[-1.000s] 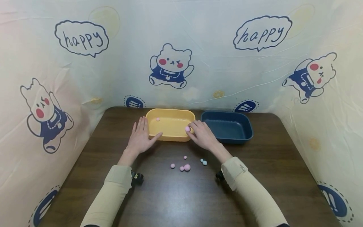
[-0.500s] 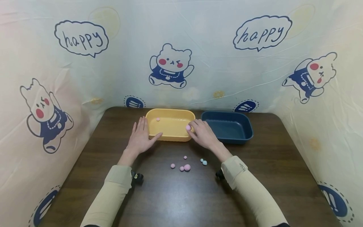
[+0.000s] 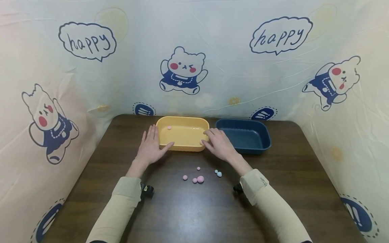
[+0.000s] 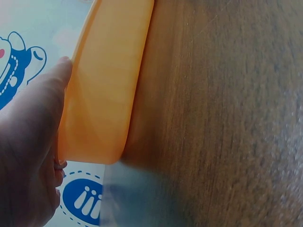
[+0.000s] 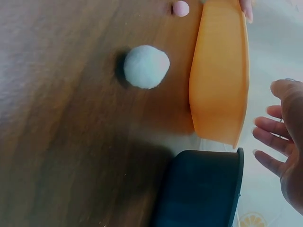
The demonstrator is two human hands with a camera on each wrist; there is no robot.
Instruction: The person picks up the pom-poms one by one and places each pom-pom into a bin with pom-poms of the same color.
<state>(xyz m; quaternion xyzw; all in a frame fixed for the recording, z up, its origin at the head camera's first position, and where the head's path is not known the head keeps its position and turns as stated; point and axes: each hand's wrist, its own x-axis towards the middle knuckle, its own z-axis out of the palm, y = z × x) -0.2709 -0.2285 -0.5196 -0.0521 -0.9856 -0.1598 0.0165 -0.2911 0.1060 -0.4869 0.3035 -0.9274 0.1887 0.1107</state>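
A yellow tray (image 3: 182, 149) stands at the back of the table. My left hand (image 3: 149, 146) rests against its left end with straight fingers, the thumb over the front rim. Above the right end is my right hand (image 3: 219, 143), thumb and fingers parted; the right wrist view shows nothing between them. Inside the tray, a small pink ball (image 3: 169, 127) lies near the back left. A sliver of another pink ball (image 3: 201, 143) shows beside the right thumb, mostly hidden.
A dark blue tray (image 3: 252, 151) stands just right of the yellow one. On the table in front lie several pink balls, including a larger one (image 3: 200, 179), and two touching light-blue balls, the bigger one (image 3: 219, 174) in front. A printed cloth hangs behind.
My right hand has let go of the pink ball, which dropped into the right end of the yellow tray. Its fingers have spread apart. The left hand has stayed put.
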